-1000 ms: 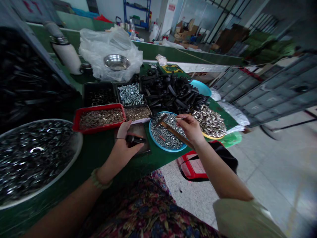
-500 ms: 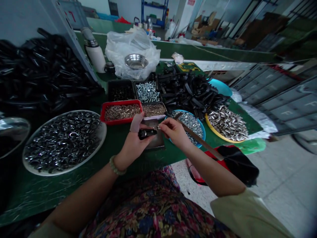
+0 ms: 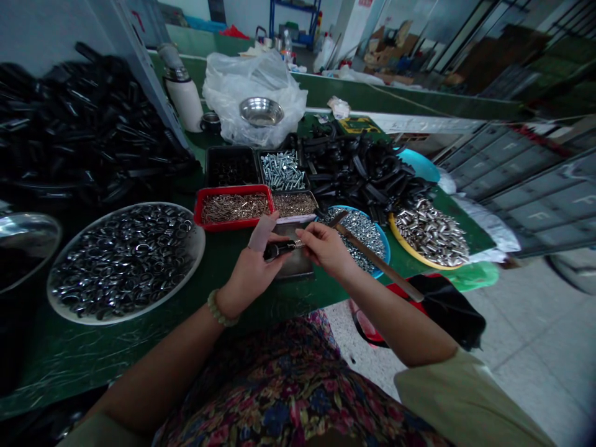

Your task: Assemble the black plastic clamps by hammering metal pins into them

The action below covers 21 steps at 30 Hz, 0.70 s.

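Note:
My left hand is closed around a black part with a smooth, handle-like body, its thumb wrapped in pale tape. A small ribbed silvery piece, like a spring or a thread, sticks out of the part's right end. The fingertips of my right hand are pinched together at this piece. Beneath both hands lies a flat metal plate. Just beyond them stand a red tray of thin metal pins and a smaller tray of tiny brownish metal pieces.
A hammer lies across a blue tray of small metal parts. A yellow tray holds metal cylinders. Bolts and black parts lie behind. A white tray of shiny rings stands left.
The ribbed silvery piece shows more between the black part and my right fingertips. Both hands stay close together; the whole view has shifted slightly.

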{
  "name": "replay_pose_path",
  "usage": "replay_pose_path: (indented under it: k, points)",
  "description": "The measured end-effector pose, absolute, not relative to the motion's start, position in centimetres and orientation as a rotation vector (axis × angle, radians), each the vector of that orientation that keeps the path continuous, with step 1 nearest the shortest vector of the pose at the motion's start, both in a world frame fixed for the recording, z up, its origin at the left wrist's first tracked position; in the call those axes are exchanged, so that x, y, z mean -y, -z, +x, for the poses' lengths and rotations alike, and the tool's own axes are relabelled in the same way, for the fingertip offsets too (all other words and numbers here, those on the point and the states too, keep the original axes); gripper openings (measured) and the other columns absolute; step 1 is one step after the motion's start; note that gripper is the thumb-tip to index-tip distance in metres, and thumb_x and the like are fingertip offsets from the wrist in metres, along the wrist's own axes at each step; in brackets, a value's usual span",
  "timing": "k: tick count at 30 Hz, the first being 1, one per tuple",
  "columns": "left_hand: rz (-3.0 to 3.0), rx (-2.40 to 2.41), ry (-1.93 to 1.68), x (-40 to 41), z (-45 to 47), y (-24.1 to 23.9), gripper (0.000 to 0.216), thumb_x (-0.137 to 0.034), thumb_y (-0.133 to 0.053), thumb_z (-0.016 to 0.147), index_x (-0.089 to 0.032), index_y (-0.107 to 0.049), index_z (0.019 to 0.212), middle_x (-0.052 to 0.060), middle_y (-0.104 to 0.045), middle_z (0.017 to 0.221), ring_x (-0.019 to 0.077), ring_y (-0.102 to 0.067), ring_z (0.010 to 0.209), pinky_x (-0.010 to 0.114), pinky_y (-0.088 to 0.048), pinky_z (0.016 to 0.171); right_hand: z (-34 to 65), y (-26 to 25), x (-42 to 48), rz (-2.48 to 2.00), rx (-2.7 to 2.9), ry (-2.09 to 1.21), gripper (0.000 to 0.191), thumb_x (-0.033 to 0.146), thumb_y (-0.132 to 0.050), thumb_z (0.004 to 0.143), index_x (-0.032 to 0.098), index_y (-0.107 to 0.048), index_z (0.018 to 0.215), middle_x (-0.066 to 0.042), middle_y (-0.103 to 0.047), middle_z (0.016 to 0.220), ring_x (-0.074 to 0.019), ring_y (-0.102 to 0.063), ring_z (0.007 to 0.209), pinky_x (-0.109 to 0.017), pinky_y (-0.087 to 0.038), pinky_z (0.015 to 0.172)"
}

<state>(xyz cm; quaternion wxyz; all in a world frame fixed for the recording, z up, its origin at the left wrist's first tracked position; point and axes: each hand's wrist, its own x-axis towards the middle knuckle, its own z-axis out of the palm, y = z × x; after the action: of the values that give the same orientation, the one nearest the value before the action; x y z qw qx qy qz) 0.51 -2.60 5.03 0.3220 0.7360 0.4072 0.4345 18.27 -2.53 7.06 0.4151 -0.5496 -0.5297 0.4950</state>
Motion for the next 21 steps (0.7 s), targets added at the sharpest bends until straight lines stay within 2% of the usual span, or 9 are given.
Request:
replay_pose_path:
  k: [2, 4, 7, 10, 13, 15, 18, 21]
  points:
    - [1.898, -1.048, -1.068, 2.4, 0.6, -5.2, 0.068, -0.021, -0.066, 0.081, -0.025, -0.036, 0.142, 0.005, -0.067, 0.11, 0.0213, -0.063, 0.105, 0.039, -0.047, 0.099, 18.2, -7.4, 2.7, -1.465, 1.494, -1.023, 0.033, 0.047, -0.057, 0.086, 0.021, -0.048, 0.067, 0.006, -0.049, 0.051, -0.008, -0.041, 0.042, -0.022, -0.03, 0.043]
    - [1.862, -0.983, -0.916, 1.8, 0.9, -5.5, 0.05, -0.024, -0.064, 0.082, -0.024, -0.051, 0.13, 0.005, -0.066, 0.115, 0.0216, -0.062, 0.107, 0.038, -0.047, 0.099, 18.0, -8.2, 2.9, -1.529, 1.736, -0.718, 0.029, 0.042, -0.056, 0.088, 0.02, -0.053, 0.069, 0.003, -0.055, 0.059, -0.0104, -0.049, 0.053, -0.024, -0.034, 0.052]
    - [1.738, -0.882, -0.72, 0.9, 1.2, -6.0, 0.026, -0.033, -0.063, 0.083, -0.019, -0.066, 0.105, 0.004, -0.07, 0.103, 0.0215, -0.064, 0.098, 0.035, -0.049, 0.091, 18.6, -9.0, 2.7, -1.506, 2.025, -0.481, 0.02, 0.038, -0.053, 0.091, 0.021, -0.06, 0.086, 0.0, -0.061, 0.07, -0.013, -0.055, 0.062, -0.025, -0.038, 0.06]
    - [1.487, -0.884, -0.699, 0.3, 1.0, -6.4, 0.028, -0.039, -0.06, 0.084, -0.019, -0.066, 0.103, 0.003, -0.07, 0.098, 0.019, -0.064, 0.09, 0.032, -0.051, 0.083, 21.1, -7.9, 1.1, -1.588, 1.996, -0.257, 0.023, 0.036, -0.05, 0.094, 0.019, -0.059, 0.106, -0.005, -0.065, 0.087, -0.0178, -0.06, 0.078, -0.028, -0.045, 0.07]
    - [1.326, -0.899, -0.744, 0.1, 0.5, -6.7, 0.025, -0.036, -0.064, 0.08, -0.018, -0.065, 0.097, 0.003, -0.069, 0.095, 0.0174, -0.064, 0.087, 0.03, -0.051, 0.079, 24.2, -4.7, -1.5, -1.846, 1.977, 0.088, 0.023, 0.03, -0.054, 0.09, 0.015, -0.061, 0.107, -0.016, -0.061, 0.112, -0.0285, -0.055, 0.105, -0.04, -0.045, 0.088]
    - [1.36, -0.903, -0.747, -0.1, 0.3, -7.1, 0.019, -0.033, -0.066, 0.078, -0.017, -0.063, 0.088, 0.003, -0.067, 0.089, 0.017, -0.063, 0.083, 0.03, -0.051, 0.078, 25.7, -2.5, -3.1, -1.978, 2.05, 0.155, 0.023, 0.023, -0.056, 0.086, 0.015, -0.063, 0.107, -0.019, -0.055, 0.125, -0.033, -0.05, 0.113, -0.046, -0.043, 0.092]
    - [1.675, -0.962, -0.737, -0.3, 0.0, -8.1, 0.016, -0.032, -0.065, 0.078, -0.018, -0.06, 0.083, 0.002, -0.065, 0.084, 0.0176, -0.06, 0.078, 0.033, -0.049, 0.077, 27.0, -0.9, -4.8, -1.921, 2.075, 0.081, 0.022, 0.015, -0.051, 0.085, 0.014, -0.062, 0.104, -0.019, -0.054, 0.127, -0.0322, -0.05, 0.115, -0.048, -0.042, 0.096]
    - [2.111, -1.103, -0.796, -0.3, -0.5, -8.6, 0.013, -0.03, -0.062, 0.08, -0.019, -0.058, 0.088, 0.004, -0.062, 0.089, 0.0202, -0.057, 0.085, 0.036, -0.046, 0.083, 27.5, -2.4, -4.8, -1.589, 1.832, -0.006, 0.024, 0.021, -0.049, 0.088, 0.015, -0.056, 0.109, -0.017, -0.056, 0.12, -0.0281, -0.052, 0.114, -0.046, -0.042, 0.1]
